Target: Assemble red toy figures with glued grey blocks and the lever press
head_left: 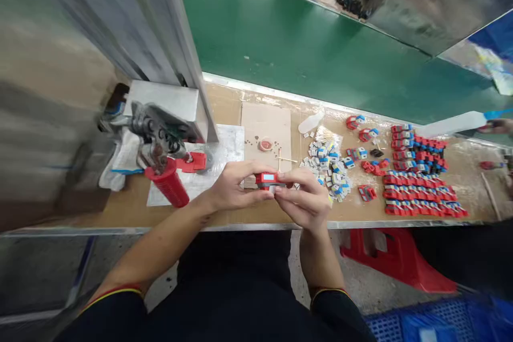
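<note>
My left hand (236, 184) grips a small red toy car (267, 178) with a light blue window, fingers on its left end. On the other end, my right hand (306, 195) is closed, thumb and fingers pressed to the car. A small whitish piece (273, 188) shows at the car's near side by my right fingertips; whether it is attached cannot be told. Just beyond the hands, a small round dish (265, 144) of reddish stuff rests on a stained cardboard sheet (256, 112). Thin wooden sticks (286, 159) lie beside it.
Right of my hands is a pile of small white-and-blue parts (331, 171). Farther right stand rows of red toy cars (420, 192). A metal machine (164, 101) and a red cylinder (170, 187) are at left. Another person's hand (497, 126) shows far right, above a red stool (393, 256).
</note>
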Demonstrator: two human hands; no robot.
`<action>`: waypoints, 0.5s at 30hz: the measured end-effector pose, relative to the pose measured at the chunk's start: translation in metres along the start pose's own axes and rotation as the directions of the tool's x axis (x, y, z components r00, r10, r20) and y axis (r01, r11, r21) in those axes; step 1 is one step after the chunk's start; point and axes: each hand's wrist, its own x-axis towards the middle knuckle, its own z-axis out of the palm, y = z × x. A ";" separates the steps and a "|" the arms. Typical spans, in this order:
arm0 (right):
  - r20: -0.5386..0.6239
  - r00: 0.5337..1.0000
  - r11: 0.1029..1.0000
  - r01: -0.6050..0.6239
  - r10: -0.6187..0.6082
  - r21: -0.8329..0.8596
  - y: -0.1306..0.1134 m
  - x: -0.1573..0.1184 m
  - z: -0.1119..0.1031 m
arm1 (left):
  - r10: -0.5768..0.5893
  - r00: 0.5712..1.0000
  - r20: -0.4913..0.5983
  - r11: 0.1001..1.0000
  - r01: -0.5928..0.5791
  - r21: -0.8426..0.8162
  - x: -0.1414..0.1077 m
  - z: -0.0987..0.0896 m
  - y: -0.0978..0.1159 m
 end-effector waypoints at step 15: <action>-0.081 0.987 0.974 -0.121 0.139 0.194 0.002 0.000 0.009 | 0.105 0.992 -0.073 0.994 -0.104 0.017 -0.005 0.003 -0.001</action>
